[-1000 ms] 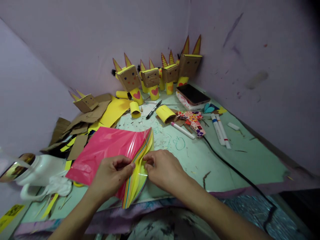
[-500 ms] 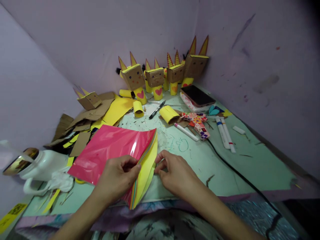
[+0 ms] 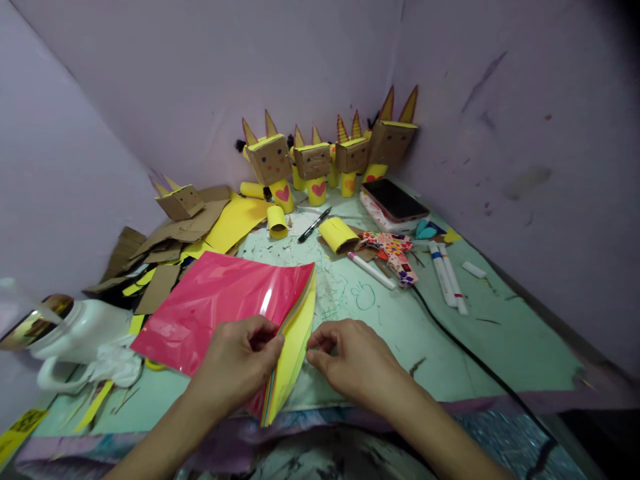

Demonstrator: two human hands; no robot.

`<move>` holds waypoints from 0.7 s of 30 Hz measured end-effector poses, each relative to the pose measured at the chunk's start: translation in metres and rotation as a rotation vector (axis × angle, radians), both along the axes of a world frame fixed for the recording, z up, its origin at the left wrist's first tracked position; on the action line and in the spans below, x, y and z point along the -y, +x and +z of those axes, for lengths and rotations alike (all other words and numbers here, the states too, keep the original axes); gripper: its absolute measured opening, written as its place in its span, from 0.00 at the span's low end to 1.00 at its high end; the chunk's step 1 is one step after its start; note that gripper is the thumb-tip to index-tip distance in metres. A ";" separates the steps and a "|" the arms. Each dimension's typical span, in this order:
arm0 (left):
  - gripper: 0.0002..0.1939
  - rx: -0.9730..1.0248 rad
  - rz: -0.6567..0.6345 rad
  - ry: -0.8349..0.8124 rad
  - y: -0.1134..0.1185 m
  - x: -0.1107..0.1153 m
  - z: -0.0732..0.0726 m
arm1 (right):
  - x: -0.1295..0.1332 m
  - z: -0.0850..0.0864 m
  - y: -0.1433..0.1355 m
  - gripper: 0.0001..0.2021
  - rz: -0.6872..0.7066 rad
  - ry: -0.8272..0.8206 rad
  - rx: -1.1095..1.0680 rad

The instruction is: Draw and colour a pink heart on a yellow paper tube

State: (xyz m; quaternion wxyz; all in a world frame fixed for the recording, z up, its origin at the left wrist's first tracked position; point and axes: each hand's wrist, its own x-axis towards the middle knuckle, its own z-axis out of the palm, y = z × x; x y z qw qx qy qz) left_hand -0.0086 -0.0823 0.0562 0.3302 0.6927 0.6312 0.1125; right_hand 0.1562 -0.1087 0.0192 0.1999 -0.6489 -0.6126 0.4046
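Observation:
A pack of coloured paper [image 3: 210,290] in shiny clear plastic lies at the table's front, its top sheet pinkish red. My left hand [image 3: 245,360] is closed on the pack's right edge, thumb over the layered sheets. Yellow paper [image 3: 295,333] fans out from under that edge. Close against the yellow paper's outer edge is my right hand [image 3: 350,353], fingers curled and thumb and forefinger tips almost together. Whether a sheet's edge is between those tips I cannot make out.
Cardboard figures with ears [image 3: 270,160] stand along the wall. Cardboard scraps [image 3: 175,227] lie left, near a white mug [image 3: 90,327]. Toward the right are a yellow tube [image 3: 337,235], a flower-patterned glue gun [image 3: 390,250] with a black cord, markers [image 3: 447,277] and a phone [image 3: 397,199].
My right hand has shifted slightly down and left, and the yellow paper has moved closer to the stack. The left hand keeps its hold. The whole view has shifted a little.

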 end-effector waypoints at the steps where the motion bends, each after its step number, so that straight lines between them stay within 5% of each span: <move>1: 0.13 -0.002 0.001 0.004 0.000 0.000 0.000 | 0.000 0.000 -0.001 0.05 -0.002 -0.004 0.000; 21: 0.12 -0.003 0.003 0.003 0.000 0.001 0.000 | 0.006 0.002 -0.005 0.10 -0.044 0.051 -0.054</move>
